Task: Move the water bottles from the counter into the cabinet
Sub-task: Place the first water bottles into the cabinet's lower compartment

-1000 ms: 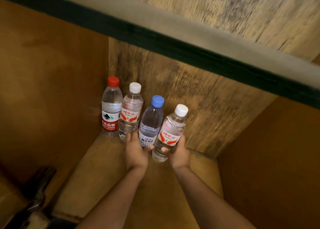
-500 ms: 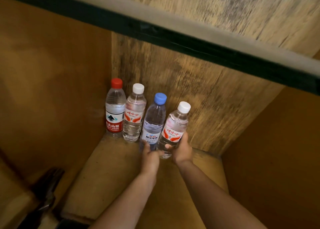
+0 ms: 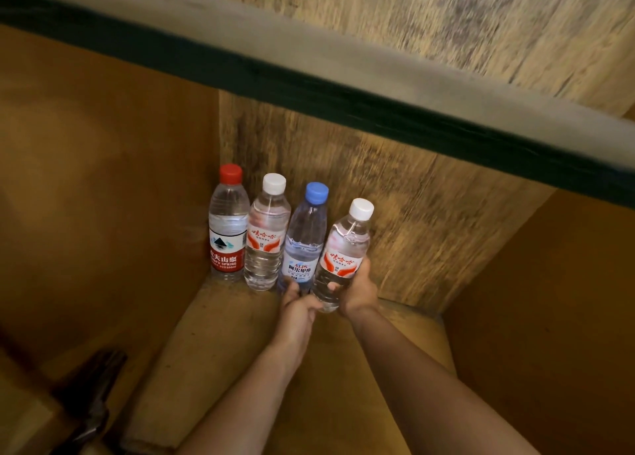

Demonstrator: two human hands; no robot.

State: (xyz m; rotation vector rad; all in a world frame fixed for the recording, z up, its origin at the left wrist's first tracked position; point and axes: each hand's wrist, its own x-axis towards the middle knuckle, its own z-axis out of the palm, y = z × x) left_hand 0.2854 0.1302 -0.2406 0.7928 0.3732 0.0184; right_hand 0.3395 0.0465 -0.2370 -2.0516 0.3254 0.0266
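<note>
Here, right hand (image 3: 357,291): wrapped round the lower body of the white-capped bottle (image 3: 343,255), thumb across the front under the label, fingers behind; the bottle tilts a little to the right and its base looks just short of settled on the shelf floor.
Left hand (image 3: 298,305): fingers curled at the foot of the blue-capped bottle (image 3: 304,238); whether they truly grip it or only steady it against the neighbour I cannot tell, since the fingertips are hidden between the two bottles.
Where the bottles are: all four visible ones are inside the cabinet, in a row along the back wall (image 3: 395,193); the red-capped bottle (image 3: 227,227) stands in the left corner, a second white-capped bottle (image 3: 266,234) touches it, then blue, then the held one.
Handling: full, sealed, clear plastic, so probably fairly heavy for their size and bottom-steady, but thin-walled; a hard squeeze would dent the ribbed body. The smooth label may slip in a damp palm.
Where to hold: low or mid-body, as now, gives the best control for setting it down; the cap and neck offer a firm pinch when neighbours crowd the sides.
Risk: nudging the tilted bottle sideways could topple the row.
Surroundings: a dark-edged shelf (image 3: 343,86) crosses overhead; a blurred dark object (image 3: 89,392) sits at lower left.
</note>
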